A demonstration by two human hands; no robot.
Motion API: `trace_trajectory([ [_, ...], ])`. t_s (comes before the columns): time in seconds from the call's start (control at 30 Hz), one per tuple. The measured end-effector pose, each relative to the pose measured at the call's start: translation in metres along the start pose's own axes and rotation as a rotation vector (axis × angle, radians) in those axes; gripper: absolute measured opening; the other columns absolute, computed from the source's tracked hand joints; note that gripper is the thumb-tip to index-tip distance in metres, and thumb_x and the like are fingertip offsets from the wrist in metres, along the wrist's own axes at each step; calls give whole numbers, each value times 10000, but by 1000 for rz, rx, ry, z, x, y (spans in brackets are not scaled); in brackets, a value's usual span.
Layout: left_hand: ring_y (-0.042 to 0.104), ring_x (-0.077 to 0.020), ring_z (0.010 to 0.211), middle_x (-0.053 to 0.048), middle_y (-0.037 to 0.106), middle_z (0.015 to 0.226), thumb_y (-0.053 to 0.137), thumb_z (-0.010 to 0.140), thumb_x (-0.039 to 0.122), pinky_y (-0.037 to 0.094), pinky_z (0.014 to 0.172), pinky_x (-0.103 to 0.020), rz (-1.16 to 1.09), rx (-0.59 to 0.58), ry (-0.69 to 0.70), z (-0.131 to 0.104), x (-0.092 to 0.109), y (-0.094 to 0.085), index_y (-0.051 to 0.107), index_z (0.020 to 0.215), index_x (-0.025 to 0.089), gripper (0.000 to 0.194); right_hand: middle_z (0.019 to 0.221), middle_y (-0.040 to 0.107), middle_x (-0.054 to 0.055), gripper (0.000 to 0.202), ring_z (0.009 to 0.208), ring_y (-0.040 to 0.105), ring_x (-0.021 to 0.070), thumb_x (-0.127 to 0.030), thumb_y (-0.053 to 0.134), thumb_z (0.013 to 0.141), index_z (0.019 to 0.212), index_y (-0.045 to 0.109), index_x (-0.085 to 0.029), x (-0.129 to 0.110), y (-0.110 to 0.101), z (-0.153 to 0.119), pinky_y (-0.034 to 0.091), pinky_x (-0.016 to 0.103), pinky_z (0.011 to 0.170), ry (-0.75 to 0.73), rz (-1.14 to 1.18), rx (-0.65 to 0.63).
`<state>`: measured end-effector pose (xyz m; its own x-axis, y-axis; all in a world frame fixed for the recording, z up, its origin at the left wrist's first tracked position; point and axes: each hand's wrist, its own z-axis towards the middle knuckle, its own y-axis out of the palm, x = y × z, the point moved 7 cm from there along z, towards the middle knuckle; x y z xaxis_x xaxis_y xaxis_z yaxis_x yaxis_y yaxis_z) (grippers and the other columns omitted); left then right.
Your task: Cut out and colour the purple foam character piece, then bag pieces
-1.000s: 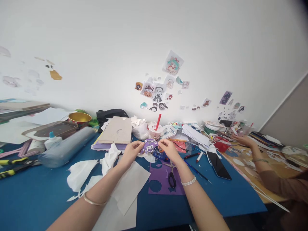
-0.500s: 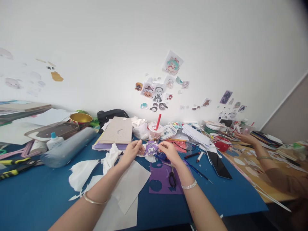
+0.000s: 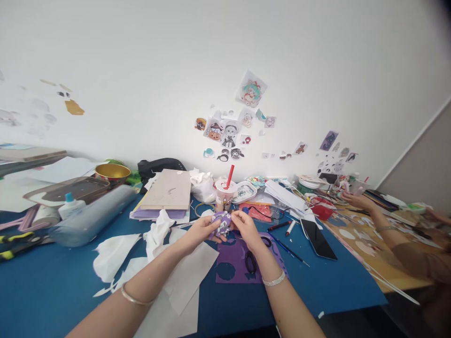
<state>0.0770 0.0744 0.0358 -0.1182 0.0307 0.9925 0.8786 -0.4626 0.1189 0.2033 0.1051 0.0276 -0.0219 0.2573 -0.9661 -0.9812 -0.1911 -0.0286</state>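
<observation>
A small purple piece with a white pattern (image 3: 221, 222) is held up between my two hands, over the blue table top. My left hand (image 3: 201, 230) grips its left side, thumb on the front and fingers beneath. At its right edge my right hand (image 3: 244, 225) pinches it with thumb and fingertips. Below lies a purple sheet with cut-out holes (image 3: 225, 271), with dark-handled scissors (image 3: 251, 262) on it. Just behind the hands stands a cup with a red straw (image 3: 224, 192).
White paper sheets (image 3: 192, 270) and crumpled tissue (image 3: 158, 234) lie left of centre. A phone (image 3: 319, 239), pens and brushes are on the right. A glue bottle (image 3: 71, 206) stands left. Another person's arm (image 3: 391, 239) reaches over the wooden table at right.
The purple piece has turned and sits deeper in my left hand, whose fingers now reach underneath it. The whole view has shifted slightly.
</observation>
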Motion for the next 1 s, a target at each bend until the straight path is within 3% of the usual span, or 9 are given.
trace_trajectory([
  [0.1,672,-218,675,-62,678,756,718,621,544,524,658,-305,1,13,-9,4,-6,-4,618,825,141,462,746,623,15,349,651,569,159,-490,644,689,858,612,-186,2,4,-3,469,283,634,-7,-13,-10],
  [0.23,677,-218,705,-66,687,761,714,631,552,519,687,-298,-39,6,-36,4,-7,-4,619,857,146,474,750,630,20,264,710,576,173,-418,672,685,783,636,-176,-2,5,-7,464,285,679,-31,-26,1],
  [0.43,664,-257,818,-138,683,922,296,725,794,502,733,-358,-204,-156,-163,-4,-7,11,618,980,165,752,833,643,37,258,799,586,191,-397,645,708,840,670,-176,-8,11,-11,468,297,734,-50,-38,-54],
  [0.57,657,-252,815,-151,673,934,259,720,805,493,750,-359,-243,-240,-233,-7,-13,17,629,967,144,797,818,600,27,191,789,552,178,-360,660,692,737,661,-174,-11,12,-11,431,277,731,-102,-109,-28],
  [0.73,661,-231,775,-160,670,934,249,721,806,497,700,-319,-209,-255,-255,-8,-17,14,625,941,122,810,668,574,5,242,679,522,163,-401,600,741,651,625,-178,-9,9,-12,397,270,654,-103,-150,-1],
  [0.87,674,-248,784,-125,674,883,398,734,748,502,669,-324,-124,-208,-242,-11,-10,4,593,948,152,663,593,541,-13,309,595,484,150,-475,613,715,622,597,-180,-5,2,-10,376,263,584,-72,-142,63],
  [1.0,677,-219,755,-110,667,905,678,681,537,506,676,-300,8,-160,-195,-14,0,-4,593,850,137,443,566,504,-19,375,556,457,145,-547,578,718,619,565,-186,1,-8,-8,361,264,555,-53,-125,148],
])
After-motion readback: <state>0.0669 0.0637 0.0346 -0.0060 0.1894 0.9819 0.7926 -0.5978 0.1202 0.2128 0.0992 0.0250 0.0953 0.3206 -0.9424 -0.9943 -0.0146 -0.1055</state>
